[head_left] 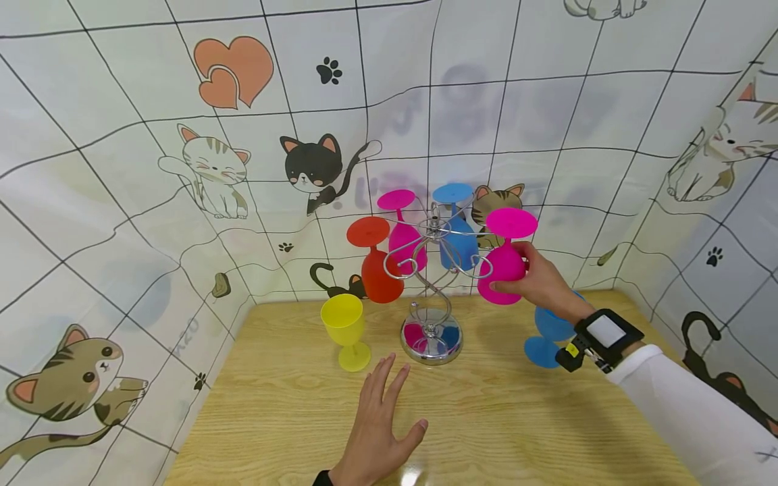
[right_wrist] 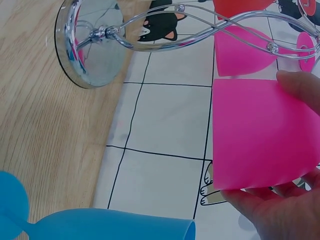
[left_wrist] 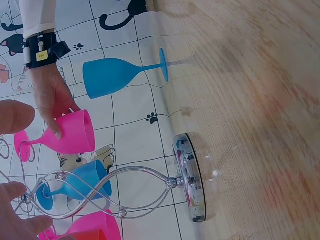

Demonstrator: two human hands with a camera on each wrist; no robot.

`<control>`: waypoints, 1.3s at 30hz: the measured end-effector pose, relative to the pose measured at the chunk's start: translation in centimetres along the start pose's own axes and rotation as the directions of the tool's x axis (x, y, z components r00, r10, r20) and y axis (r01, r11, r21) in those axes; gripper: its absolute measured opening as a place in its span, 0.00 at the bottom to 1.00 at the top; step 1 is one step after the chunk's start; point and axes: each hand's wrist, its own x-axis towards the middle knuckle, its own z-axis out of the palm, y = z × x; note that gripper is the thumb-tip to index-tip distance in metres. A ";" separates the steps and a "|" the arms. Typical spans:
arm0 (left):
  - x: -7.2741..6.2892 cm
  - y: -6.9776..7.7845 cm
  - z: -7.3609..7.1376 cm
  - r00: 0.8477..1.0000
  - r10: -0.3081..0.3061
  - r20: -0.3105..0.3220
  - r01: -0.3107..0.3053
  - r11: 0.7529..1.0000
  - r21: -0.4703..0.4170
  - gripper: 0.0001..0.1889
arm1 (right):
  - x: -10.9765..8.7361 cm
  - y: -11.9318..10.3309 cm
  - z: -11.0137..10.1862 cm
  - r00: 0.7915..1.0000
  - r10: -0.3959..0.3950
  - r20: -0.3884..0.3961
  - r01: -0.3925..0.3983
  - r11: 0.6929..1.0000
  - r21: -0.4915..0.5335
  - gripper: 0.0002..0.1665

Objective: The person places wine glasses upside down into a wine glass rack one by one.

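At the right side of a silver wire glass rack, my right hand grips a pink goblet by its bowl. The goblet is upside down, its foot at the height of the rack's wire loops. In the right wrist view my thumb and fingers lie on opposite sides of the pink bowl. Three goblets hang inverted from the rack: a red one, another pink one and a blue one. My left hand holds nothing, fingers spread, in front of the rack's base.
A yellow goblet stands upright left of the rack. Another blue goblet stands upright on the right, partly behind my right wrist in the head view. The wooden table backs onto a white sheet with cat drawings.
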 end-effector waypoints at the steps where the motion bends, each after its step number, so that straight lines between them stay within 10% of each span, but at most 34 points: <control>1: 0.0 0.0 0.0 1.000 0.000 0.000 0.000 1.000 0.000 0.46 | 0.0 0.0 0.0 1.000 -0.002 0.002 0.002 1.000 -0.006 0.54; 39: -0.1 -0.5 0.4 1.000 0.000 -0.014 0.000 1.000 0.002 0.47 | 1.6 -0.3 1.8 0.999 0.017 0.031 -0.015 0.999 -0.040 0.57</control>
